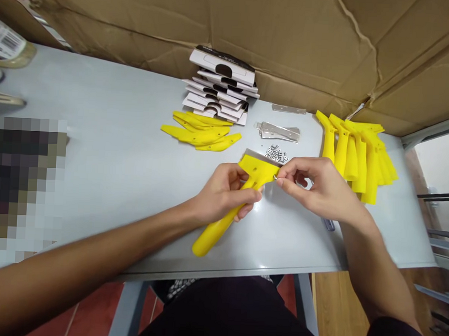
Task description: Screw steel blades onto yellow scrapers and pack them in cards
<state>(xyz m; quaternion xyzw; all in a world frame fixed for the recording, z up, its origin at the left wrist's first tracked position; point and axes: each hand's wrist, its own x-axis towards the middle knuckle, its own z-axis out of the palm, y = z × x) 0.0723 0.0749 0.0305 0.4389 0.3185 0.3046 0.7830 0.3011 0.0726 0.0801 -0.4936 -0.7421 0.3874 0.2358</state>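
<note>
My left hand (229,191) is wrapped round a yellow scraper (221,228), its handle slanting down toward the table's front edge. A metal blade (264,156) lies along the scraper's wide head. Between thumb and forefinger, my right hand (314,185) pinches a small screw (275,177) at the right side of that head. Just beyond the blade is a small heap of loose screws (276,153). Part of a dark tool (329,224) shows beneath my right wrist; the rest is hidden.
Several yellow curved plates (202,129) lie left of stacked metal blades (279,132). Yellow scraper handles (361,150) lie at the right. White cardboard sleeves (223,87) are piled against the cardboard wall (284,40). A jar (12,44) stands far left.
</note>
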